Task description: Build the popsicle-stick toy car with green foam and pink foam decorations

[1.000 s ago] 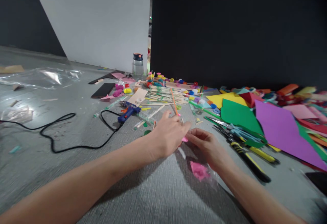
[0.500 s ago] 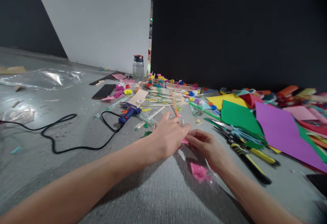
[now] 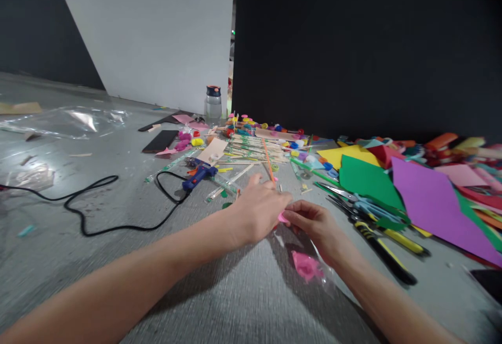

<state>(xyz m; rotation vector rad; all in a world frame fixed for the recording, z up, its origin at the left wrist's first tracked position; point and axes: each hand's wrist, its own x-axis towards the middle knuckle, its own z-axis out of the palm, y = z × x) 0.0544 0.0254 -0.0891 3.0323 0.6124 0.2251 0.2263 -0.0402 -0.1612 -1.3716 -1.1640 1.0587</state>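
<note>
My left hand is curled with its fingertips turned away, so what it grips is hidden. A thin orange stick rises just behind its knuckles; I cannot tell whether the fingers hold it. Close against it, my right hand pinches a small pink piece between thumb and fingers. A bit of red shows under the left fingertips. Below the hands on the grey table lies a crumpled pink piece in clear plastic.
A blue glue gun with a black cord lies left. Scissors, black-and-yellow pliers and coloured sheets lie right. Behind are wooden sticks, bottle caps, a dark phone and a water bottle.
Both hands stay almost in place. The pink piece at the right fingertips has shifted slightly up and left and shows a little more clearly.
</note>
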